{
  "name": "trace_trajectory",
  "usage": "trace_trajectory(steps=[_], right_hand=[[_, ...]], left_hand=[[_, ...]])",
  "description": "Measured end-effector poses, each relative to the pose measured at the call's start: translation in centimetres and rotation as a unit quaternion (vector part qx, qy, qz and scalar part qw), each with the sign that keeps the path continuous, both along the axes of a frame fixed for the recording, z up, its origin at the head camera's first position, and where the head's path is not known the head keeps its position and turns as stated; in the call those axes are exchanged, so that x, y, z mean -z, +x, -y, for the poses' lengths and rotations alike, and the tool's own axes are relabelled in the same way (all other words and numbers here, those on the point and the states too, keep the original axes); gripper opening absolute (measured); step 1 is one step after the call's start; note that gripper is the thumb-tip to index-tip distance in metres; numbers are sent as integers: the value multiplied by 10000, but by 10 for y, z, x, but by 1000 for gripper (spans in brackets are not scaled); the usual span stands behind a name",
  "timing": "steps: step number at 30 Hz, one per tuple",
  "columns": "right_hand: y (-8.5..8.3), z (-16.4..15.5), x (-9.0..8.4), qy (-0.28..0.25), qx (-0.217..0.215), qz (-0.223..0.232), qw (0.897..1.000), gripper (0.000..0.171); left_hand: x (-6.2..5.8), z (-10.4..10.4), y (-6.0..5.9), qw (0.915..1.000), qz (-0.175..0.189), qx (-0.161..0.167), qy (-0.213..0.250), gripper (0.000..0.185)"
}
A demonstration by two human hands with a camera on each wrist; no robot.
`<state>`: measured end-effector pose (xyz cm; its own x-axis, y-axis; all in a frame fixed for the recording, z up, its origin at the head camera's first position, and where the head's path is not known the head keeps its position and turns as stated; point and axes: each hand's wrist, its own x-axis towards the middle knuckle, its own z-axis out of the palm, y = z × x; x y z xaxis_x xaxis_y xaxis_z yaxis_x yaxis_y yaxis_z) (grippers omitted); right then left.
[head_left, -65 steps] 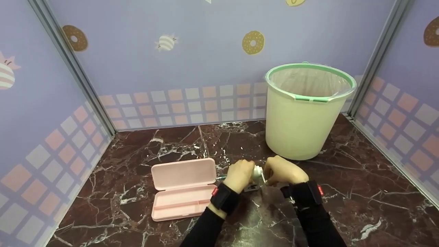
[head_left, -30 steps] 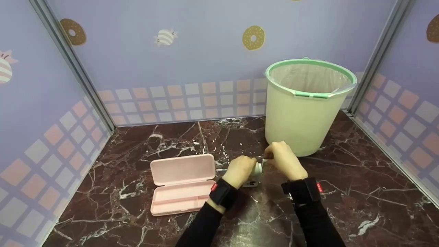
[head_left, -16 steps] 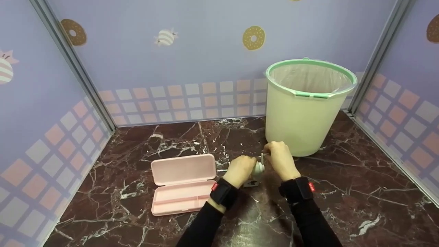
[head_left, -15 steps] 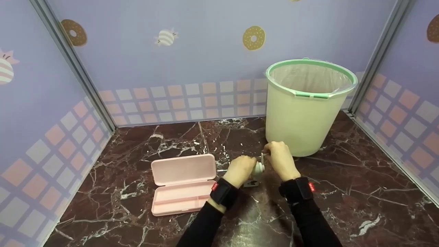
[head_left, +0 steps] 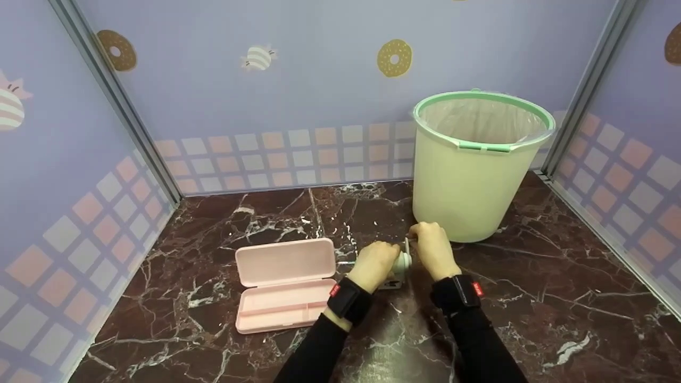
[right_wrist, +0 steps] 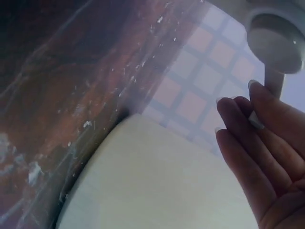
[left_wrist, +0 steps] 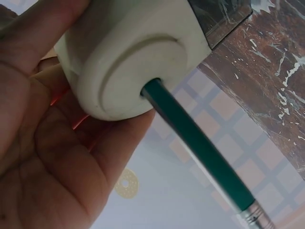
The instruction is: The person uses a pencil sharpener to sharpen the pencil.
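Note:
A white hand-crank pencil sharpener [head_left: 403,261] stands on the marble tabletop [head_left: 532,308], just right of the pink case. My left hand [head_left: 374,264] grips its body, with the palm wrapped round it in the left wrist view [left_wrist: 47,157]. A green pencil [left_wrist: 200,148] is pushed into the sharpener's round front [left_wrist: 128,62] and sticks out leftward [head_left: 345,263]. My right hand [head_left: 431,246] holds the crank [head_left: 407,246], which stands upright. In the right wrist view its fingers [right_wrist: 257,138] lie against the crank arm [right_wrist: 273,82].
An open, empty pink pencil case [head_left: 284,282] lies left of my hands. A pale green bin [head_left: 476,165] with a clear liner stands at the back right, close behind my right hand. Patterned walls [head_left: 298,80] close in the back and both sides.
My right hand has swung the crank from the near, low side up and away toward the bin. The left hand, the sharpener and the pencil have stayed in place.

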<state>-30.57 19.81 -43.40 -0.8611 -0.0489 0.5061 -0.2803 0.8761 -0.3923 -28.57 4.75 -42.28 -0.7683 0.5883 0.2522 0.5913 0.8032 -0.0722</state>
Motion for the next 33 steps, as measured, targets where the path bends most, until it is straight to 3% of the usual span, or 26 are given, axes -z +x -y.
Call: trace_trajectory(steps=[7, 14, 18, 24, 33], right_hand=[[-3, 4, 20, 540, -68, 856, 9948, 15], [1, 4, 19, 721, -321, 958, 9923, 15], [-1, 1, 19, 740, -595, 1310, 9868, 13], [2, -5, 14, 766, -962, 2017, 9717, 14], [16, -13, -4, 73, -1309, 3215, 9378, 26]], left_hand=[[3, 1, 1, 9998, -110, 172, 63, 40], [2, 2, 0, 9995, -256, 143, -100, 41], [2, 2, 2, 9992, -373, 90, -110, 42], [2, 0, 5, 9997, -216, -125, 30, 42], [1, -2, 7, 9992, -58, -359, 174, 44]])
